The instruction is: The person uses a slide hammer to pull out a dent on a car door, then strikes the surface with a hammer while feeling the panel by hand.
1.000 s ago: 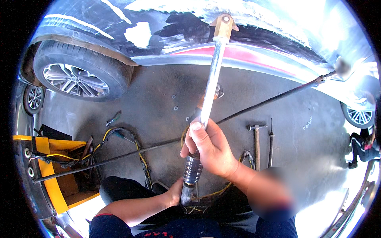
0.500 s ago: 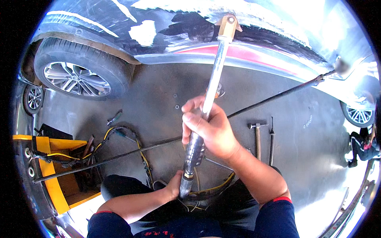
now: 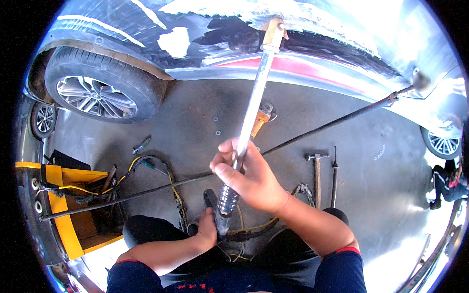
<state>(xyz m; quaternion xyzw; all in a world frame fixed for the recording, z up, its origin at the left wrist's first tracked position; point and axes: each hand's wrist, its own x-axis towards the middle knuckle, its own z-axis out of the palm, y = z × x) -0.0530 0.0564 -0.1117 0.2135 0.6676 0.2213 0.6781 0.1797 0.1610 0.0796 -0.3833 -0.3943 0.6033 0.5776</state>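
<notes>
A long slide-hammer dent puller (image 3: 254,107) with a chrome shaft reaches away from me. Its brass-coloured tip (image 3: 274,35) is at the scraped side panel of a car (image 3: 215,39); whether it touches cannot be told. My right hand (image 3: 254,180) closes around the shaft, just beyond the dark ribbed section. Close to my body, my left hand (image 3: 207,228) grips the rear end of the tool, where a black handle part (image 3: 210,198) sticks out. My palm hides some of that grip.
A long dark bar (image 3: 312,131) runs slantwise from the car to a yellow frame (image 3: 58,185) at left. On the floor lie an orange power tool (image 3: 261,119), a hammer (image 3: 317,180), a thin rod tool (image 3: 334,178) and a yellow-black cable (image 3: 171,180). Someone crouches (image 3: 447,183) far right.
My right hand has come nearer to me and a little left. The dent puller has shifted left and turned slightly, showing more of the black handle part and the orange power tool.
</notes>
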